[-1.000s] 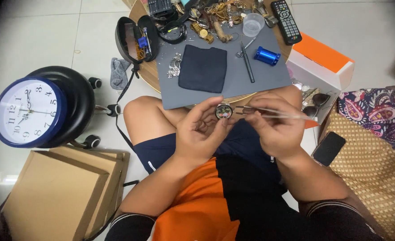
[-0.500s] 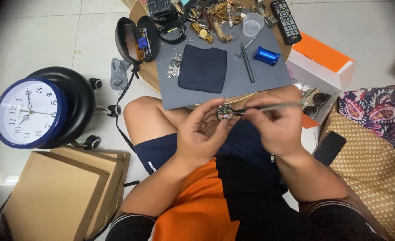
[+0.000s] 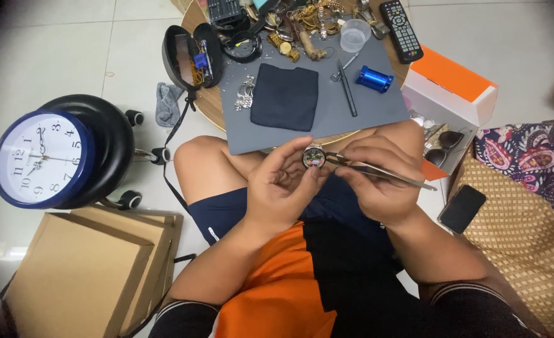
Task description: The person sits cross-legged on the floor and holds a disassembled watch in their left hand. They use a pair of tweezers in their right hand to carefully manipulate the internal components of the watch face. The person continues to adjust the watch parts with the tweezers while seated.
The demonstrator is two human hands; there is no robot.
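Observation:
My left hand (image 3: 281,191) grips a small round watch case (image 3: 313,156) over my lap, its open side turned up. Metal tweezers (image 3: 377,171) are pinched in my right hand (image 3: 377,178), and their tips rest at the right edge of the watch case. Both hands meet just below the near edge of a grey work mat (image 3: 327,106). On the mat lie a dark folded cloth (image 3: 285,96), a black pen-like tool (image 3: 347,95) and a blue metal cylinder (image 3: 374,79).
A blue-rimmed wall clock (image 3: 39,159) leans on a black stool at the left. Cardboard boxes (image 3: 83,275) lie at the lower left. An orange-and-white box (image 3: 452,91), sunglasses (image 3: 443,145), a black phone (image 3: 462,208) and a remote (image 3: 400,30) are on the right. Watch parts crowd the table's far side.
The tweezers have tilted so their rear end points lower to the right. The watch case stays in my left hand, almost unmoved.

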